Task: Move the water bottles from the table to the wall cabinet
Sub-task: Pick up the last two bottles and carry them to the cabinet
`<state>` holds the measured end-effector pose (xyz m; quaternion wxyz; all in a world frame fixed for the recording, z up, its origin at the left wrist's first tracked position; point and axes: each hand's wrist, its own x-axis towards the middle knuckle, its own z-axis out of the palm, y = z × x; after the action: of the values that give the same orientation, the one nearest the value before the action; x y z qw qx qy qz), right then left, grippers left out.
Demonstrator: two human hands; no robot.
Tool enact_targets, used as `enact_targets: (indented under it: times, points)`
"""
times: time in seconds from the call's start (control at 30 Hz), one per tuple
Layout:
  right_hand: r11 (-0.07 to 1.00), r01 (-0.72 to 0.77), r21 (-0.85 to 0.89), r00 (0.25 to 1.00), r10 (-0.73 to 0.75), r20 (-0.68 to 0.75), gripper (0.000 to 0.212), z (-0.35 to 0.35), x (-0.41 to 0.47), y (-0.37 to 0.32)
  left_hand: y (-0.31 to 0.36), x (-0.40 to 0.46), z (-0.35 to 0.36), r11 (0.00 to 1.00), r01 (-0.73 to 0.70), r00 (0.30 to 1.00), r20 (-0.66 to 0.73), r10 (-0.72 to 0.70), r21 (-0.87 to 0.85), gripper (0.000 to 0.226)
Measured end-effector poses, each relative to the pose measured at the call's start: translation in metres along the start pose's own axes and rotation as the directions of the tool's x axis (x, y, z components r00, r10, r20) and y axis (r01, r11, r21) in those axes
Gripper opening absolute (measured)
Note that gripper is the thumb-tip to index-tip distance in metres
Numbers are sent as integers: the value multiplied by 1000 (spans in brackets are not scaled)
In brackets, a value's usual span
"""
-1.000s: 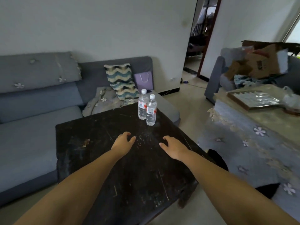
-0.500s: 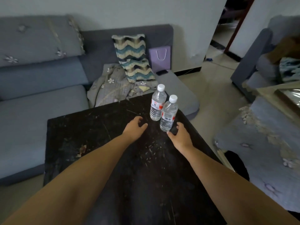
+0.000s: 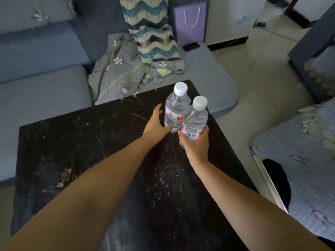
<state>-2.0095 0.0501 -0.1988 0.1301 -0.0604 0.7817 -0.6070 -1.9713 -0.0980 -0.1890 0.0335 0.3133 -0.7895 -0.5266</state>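
Note:
Two clear water bottles with white caps and red-and-white labels stand close together near the far right corner of the dark scratched table (image 3: 81, 142). My right hand (image 3: 196, 144) is wrapped around the lower part of the near bottle (image 3: 195, 118). My left hand (image 3: 155, 124) cups the left side of the far bottle (image 3: 176, 107), thumb under its base edge and fingers up along its side. Whether that hand has a full grip is hard to tell. No wall cabinet is in view.
A grey sofa (image 3: 41, 84) wraps around the table's far and left sides, with a crumpled flowered cover (image 3: 117, 69), a zigzag pillow (image 3: 150, 28) and a purple paper bag (image 3: 190, 20). On the right is flowered cloth-covered furniture (image 3: 311, 160). Tiled floor (image 3: 262, 69) lies between.
Both hands moved forward across the table to the bottles. My right hand closed around the near bottle and my left hand came against the far one. The view tilted down and closer.

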Motion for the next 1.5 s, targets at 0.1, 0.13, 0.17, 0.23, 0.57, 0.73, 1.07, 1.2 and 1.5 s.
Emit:
enact_targets:
  times: [0.1, 0.13, 0.17, 0.23, 0.57, 0.73, 1.07, 1.2, 1.5]
  points:
    - [999, -42, 10, 999, 42, 27, 65, -8, 17, 6, 5, 8, 19, 991, -26, 999, -39, 21, -134, 100]
    - [998, -63, 9, 998, 63, 31, 66, -12, 21, 8, 7, 10, 28, 984, -31, 998, -66, 19, -177, 95]
    - [996, -85, 18, 996, 84, 32, 66, -15, 25, 10, 9, 12, 36, 977, -34, 995, -102, 12, -211, 90]
    - [991, -123, 45, 992, 121, 33, 62, -20, 31, 15, 12, 15, 46, 976, -15, 982, -188, -27, -216, 80]
    - [986, -159, -57, 984, 163, 74, 58, -49, 13, 15, -10, -29, 20, 990, 128, 986, -103, -134, -61, 71]
    - [981, -172, -88, 981, 179, 79, 64, -57, -33, 9, -29, -82, 2, 987, 148, 983, -96, -154, -67, 69]
    - [980, -130, -150, 991, 122, -57, 62, -102, -157, -15, -27, -184, -8, 1000, 19, 1000, 26, -18, -24, 66]
    - [980, -163, -116, 974, 140, -178, 60, -135, -202, -15, -14, -216, 15, 999, -52, 990, 127, 52, -3, 64]
    - [979, -199, -46, 872, 155, -465, 42, -255, -316, 14, 25, -297, 109, 974, -217, 899, 402, 176, 60, 57]
